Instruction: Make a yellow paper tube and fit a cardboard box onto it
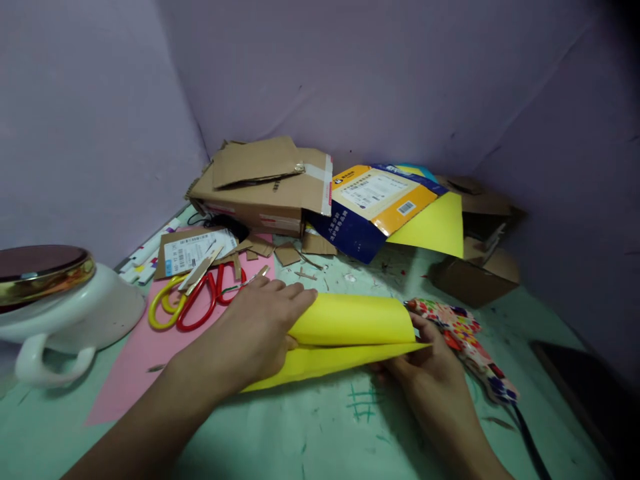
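A sheet of yellow paper [350, 320] is bent over into a rounded roll, its lower flap sticking out toward me. My left hand [255, 327] is closed on the left end, fingers over the top and thumb at the fold. At the right end my right hand [420, 367] grips the paper, some fingers reaching inside the roll and others hidden beneath the flap. A small pale edge shows inside the roll by those fingers. Left of the paper lie red scissors [200, 303] and yellow-handled scissors [163, 310] on a pink sheet [130, 373].
Cardboard boxes [280, 193] and a blue-and-orange carton [370, 200] are piled at the back wall. A white lidded pot [110, 300] stands at the left. Cardboard scraps [287, 253] lie behind the hands. A colourful patterned item [465, 333] with a black strap is at the right.
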Demonstrator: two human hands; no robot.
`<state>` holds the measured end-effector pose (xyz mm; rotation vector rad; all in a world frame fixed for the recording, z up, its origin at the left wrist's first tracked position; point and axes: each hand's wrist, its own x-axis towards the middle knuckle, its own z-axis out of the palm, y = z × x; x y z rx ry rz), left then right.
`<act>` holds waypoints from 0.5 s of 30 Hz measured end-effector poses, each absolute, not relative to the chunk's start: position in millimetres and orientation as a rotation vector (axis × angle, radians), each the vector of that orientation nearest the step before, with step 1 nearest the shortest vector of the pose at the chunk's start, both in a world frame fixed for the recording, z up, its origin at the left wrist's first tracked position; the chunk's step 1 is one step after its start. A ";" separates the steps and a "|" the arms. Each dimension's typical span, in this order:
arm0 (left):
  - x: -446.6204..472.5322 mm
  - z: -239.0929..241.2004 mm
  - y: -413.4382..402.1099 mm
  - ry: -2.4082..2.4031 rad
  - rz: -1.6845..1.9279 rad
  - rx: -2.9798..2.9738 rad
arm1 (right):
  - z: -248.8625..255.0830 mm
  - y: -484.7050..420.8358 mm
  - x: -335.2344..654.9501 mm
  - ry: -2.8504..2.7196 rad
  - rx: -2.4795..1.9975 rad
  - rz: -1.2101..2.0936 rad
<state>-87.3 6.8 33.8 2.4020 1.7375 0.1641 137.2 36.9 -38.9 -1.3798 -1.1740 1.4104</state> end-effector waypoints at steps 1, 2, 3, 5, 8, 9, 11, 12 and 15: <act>-88.0 33.2 6.7 1.741 0.160 2.393 | -38.5 37.1 136.9 -1.165 -1.393 1.426; -89.6 32.8 6.6 1.739 0.159 2.383 | -38.1 37.3 136.7 -1.168 -1.404 1.437; -92.3 32.7 6.1 1.730 0.172 2.378 | -38.0 37.2 136.6 -1.174 -1.414 1.434; -102.0 33.7 3.7 1.673 0.232 2.385 | -38.4 36.4 136.7 -1.187 -1.436 1.416; -126.4 38.5 -6.8 1.596 0.416 2.416 | -39.9 34.7 137.2 -1.223 -1.429 1.388; -136.0 40.2 -12.8 1.633 0.483 2.405 | -40.3 34.4 137.6 -1.237 -1.419 1.377; -154.0 40.9 -28.0 1.786 0.585 2.338 | -41.1 34.4 139.2 -1.264 -1.405 1.350; -161.2 39.1 -36.5 1.874 0.619 2.282 | -41.5 34.8 140.3 -1.276 -1.409 1.332; -169.9 23.5 -58.3 1.981 0.668 2.139 | -44.2 36.6 145.0 -1.320 -1.436 1.313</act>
